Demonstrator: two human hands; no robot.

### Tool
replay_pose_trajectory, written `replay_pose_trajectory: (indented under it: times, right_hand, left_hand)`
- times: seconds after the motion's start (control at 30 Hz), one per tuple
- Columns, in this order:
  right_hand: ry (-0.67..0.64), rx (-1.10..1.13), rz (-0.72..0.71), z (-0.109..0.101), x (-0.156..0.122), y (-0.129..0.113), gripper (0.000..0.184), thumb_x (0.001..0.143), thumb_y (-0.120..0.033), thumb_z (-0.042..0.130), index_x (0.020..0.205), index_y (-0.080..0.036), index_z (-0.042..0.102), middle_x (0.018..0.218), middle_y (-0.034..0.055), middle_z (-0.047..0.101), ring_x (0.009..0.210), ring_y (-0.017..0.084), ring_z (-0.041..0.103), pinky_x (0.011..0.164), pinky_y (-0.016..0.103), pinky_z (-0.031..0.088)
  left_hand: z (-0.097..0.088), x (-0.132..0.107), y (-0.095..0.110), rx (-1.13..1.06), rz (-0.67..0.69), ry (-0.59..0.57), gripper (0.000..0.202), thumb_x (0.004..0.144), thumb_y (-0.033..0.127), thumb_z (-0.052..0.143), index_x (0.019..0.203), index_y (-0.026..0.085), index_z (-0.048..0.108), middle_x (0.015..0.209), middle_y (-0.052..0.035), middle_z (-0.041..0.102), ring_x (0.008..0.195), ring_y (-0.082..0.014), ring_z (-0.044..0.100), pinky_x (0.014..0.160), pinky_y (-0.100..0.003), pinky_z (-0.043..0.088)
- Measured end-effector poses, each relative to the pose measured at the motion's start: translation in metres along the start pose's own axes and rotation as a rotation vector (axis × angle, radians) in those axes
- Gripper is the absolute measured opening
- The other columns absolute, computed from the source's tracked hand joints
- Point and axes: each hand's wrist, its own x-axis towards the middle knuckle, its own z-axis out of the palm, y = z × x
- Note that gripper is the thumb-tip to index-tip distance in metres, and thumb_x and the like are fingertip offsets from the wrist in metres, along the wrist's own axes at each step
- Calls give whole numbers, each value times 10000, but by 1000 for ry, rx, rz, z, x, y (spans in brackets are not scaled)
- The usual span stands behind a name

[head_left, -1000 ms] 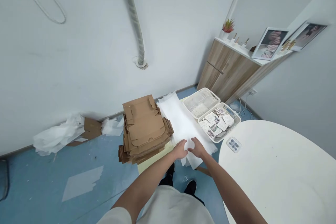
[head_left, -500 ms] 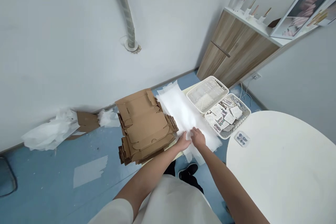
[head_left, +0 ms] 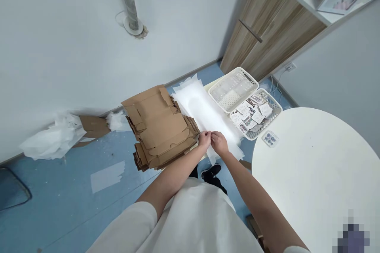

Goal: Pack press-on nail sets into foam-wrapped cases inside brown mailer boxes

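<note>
My left hand (head_left: 204, 140) and my right hand (head_left: 219, 142) meet at the near end of a stack of white foam sheets (head_left: 202, 112). The fingers of both hands are curled and pinch the edge of the top sheet. Left of the sheets sits a pile of flat brown cardboard box blanks (head_left: 158, 126). Right of the sheets stand two white plastic baskets: the far basket (head_left: 233, 95) holds clear packets, the near basket (head_left: 257, 116) holds several printed cards.
A round white table (head_left: 314, 174) fills the right foreground, with a small clear tray of dark pieces (head_left: 270, 138) at its edge. A wooden cabinet (head_left: 267, 27) stands in the corner. Crumpled white wrapping (head_left: 50, 140) and cardboard scraps lie by the wall on the blue floor.
My hands went from lying flat on the foam sheets to pinching together at the top sheet's near edge. The view has tilted down and moved closer.
</note>
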Motion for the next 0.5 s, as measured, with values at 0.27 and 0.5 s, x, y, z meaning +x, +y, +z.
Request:
replay_pose_trajectory:
  times: [0.27, 0.5]
  right_hand:
    - [158, 271, 443, -8, 6, 36, 568, 742, -435, 467, 1218, -132, 404, 1213, 149, 455, 1060, 238, 464, 882, 356, 361]
    - [21, 384, 546, -9, 22, 51, 397, 704, -385, 494, 1045, -184, 526, 841, 36, 611, 723, 153, 560, 658, 260, 421]
  left_hand:
    - [-1, -2, -7, -33, -33, 19, 190, 810, 347, 389, 798, 180, 479, 682, 2, 541, 643, -101, 521, 579, -207, 419]
    - [2, -2, -9, -88, -51, -10, 198, 823, 353, 372, 811, 182, 471, 683, -8, 554, 606, -98, 533, 556, -207, 426]
